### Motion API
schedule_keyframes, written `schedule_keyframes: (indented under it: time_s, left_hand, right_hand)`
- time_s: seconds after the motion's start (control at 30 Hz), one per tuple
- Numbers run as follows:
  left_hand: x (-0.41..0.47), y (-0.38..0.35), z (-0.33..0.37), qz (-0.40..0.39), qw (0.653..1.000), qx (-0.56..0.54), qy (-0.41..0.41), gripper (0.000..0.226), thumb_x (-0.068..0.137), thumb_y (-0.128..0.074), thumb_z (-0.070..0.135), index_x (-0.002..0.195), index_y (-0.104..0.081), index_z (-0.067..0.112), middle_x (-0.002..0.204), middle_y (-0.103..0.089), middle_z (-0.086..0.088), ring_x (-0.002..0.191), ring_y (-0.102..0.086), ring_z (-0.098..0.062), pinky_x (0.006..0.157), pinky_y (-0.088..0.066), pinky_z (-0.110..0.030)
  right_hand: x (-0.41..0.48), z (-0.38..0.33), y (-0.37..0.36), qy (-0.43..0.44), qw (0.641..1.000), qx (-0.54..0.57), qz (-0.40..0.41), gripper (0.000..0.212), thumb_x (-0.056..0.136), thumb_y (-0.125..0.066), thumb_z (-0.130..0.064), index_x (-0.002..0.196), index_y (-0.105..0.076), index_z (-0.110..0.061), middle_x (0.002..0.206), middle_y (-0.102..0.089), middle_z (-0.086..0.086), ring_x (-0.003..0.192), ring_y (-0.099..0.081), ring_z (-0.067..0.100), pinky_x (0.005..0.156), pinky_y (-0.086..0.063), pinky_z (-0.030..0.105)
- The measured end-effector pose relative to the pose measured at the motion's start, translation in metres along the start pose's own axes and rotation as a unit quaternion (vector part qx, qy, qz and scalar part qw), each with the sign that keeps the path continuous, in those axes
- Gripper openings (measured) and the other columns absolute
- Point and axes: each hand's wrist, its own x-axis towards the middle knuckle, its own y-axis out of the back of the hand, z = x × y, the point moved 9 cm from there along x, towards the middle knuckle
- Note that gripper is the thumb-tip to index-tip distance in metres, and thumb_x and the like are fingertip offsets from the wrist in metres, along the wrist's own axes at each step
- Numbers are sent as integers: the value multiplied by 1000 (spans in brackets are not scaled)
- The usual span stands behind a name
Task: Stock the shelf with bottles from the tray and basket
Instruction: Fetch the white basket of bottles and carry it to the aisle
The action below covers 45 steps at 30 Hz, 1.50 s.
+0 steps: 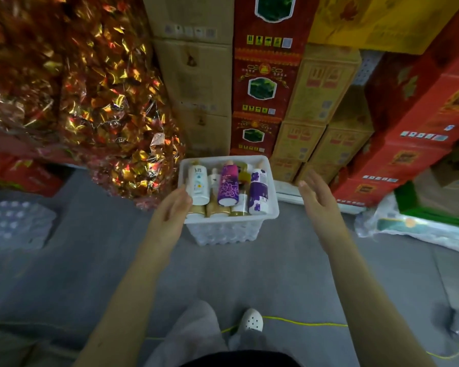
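The basket (pixel 224 234) stands on the grey floor (pixel 289 274) directly ahead of you, its far side close to the foot of the stacked cartons (pixel 260 83). It is a white plastic rectangle with rounded corners, a broad flat rim and perforated walls.

On top lie three plastic cylinders side by side: a white bottle (pixel 198 185) on the left, a magenta bottle (pixel 227 182) with a flower print in the middle, and a violet bottle (pixel 259 193) with a white and purple label on the right. Each has its long axis running from you towards the cartons, with the cap at the far end and the flat base nearest you. Beneath them further bottles (pixel 217 211) show gold ends against the near wall; you cannot tell from here whether these ends are caps.

Your left hand (pixel 172 205) is over the left rim beside the white bottle, fingers fairly straight and holding nothing; whether it touches the rim cannot be told. Your right hand (pixel 314 193) is spread wide, fingers straight, palm turned towards the basket, and apart from the right wall.

Crinkled red and gold foil (pixel 90 88) fills the left. A yellow cord (pixel 302 323) crosses the floor behind your white perforated shoe (pixel 252 319).
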Motion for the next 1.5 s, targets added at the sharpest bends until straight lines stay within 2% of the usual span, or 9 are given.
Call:
schedule_keyframes:
  time_s: [0.17, 0.33, 0.5, 0.63, 0.83, 0.97, 1.07, 1.2, 1.5]
  left_hand:
    - [63, -1, -24, 9, 998, 8, 66, 38, 96, -51, 37, 134, -51, 30, 119, -54, 15, 108, -53, -2, 87, -40, -21]
    - [134, 0, -45, -6, 993, 21, 119, 45, 96, -50, 43, 137, -51, 23, 127, -55, 7, 111, -53, -10, 86, -40, -24]
    - [196, 4, -62, -2, 985, 41, 169, 48, 99, -46, 42, 143, -45, 20, 138, -50, 0, 113, -46, -10, 90, -34, -27]
    - [236, 2, -81, -12, 978, 62, 198, 45, 102, -42, 37, 140, -46, 15, 144, -47, -5, 124, -47, -20, 89, -34, -28]
    - [281, 3, -148, -3, 963, 105, 247, 55, 101, -41, 44, 148, -32, 17, 153, -33, -8, 139, -34, -27, 113, -28, -46]
    - [302, -2, -196, 39, 959, 81, 267, 58, 100, -46, 40, 151, -25, 20, 144, -39, -2, 132, -39, -21, 106, -33, -35]
    - [316, -6, -225, 65, 950, 98, 288, 67, 97, -47, 48, 153, -20, 22, 155, -31, -6, 138, -36, -26, 104, -33, -35]
    - [331, -12, -255, 103, 944, 34, 313, 66, 98, -47, 45, 154, -20, 23, 154, -34, -4, 136, -40, -24, 91, -34, -27]
    - [353, -7, -291, 145, 914, 21, 379, 69, 95, -38, 62, 153, -22, 29, 156, -30, -1, 139, -34, -26, 110, -26, -41]
  right_hand:
    - [44, 33, -22, -72, 997, -5, 9, 53, 99, -50, -38, 148, -37, -23, 146, -44, -6, 119, -44, 3, 88, -40, 23]
    - [88, 42, -51, -121, 992, -26, 16, 52, 100, -47, -39, 148, -37, -25, 129, -43, -16, 117, -42, 2, 91, -37, 24]
    - [136, 56, -83, -165, 985, -37, 38, 46, 101, -45, -38, 145, -40, -25, 125, -45, -14, 110, -43, 3, 82, -34, 15]
    - [162, 83, -101, -194, 977, -58, 69, 46, 101, -44, -39, 144, -44, -20, 133, -50, -4, 112, -43, 6, 94, -31, 23]
    - [194, 148, -116, -251, 962, -90, 60, 38, 102, -39, -41, 130, -55, -19, 120, -62, 2, 104, -58, 16, 92, -44, 32]
    - [222, 205, -117, -285, 951, -102, 67, 55, 92, -42, -58, 128, -53, -19, 118, -61, 4, 102, -58, 18, 99, -48, 42]
    - [245, 237, -117, -300, 942, -134, 71, 72, 80, -38, -70, 132, -47, -22, 122, -54, 3, 110, -52, 21, 107, -39, 49]
    - [275, 262, -124, -311, 936, -153, 60, 58, 102, -34, -47, 153, -24, -20, 155, -33, 9, 138, -37, 27, 104, -28, 30]
    - [312, 289, -121, -310, 938, -150, 36, 56, 102, -32, -49, 149, -33, -18, 145, -43, 8, 120, -48, 21, 90, -37, 29]
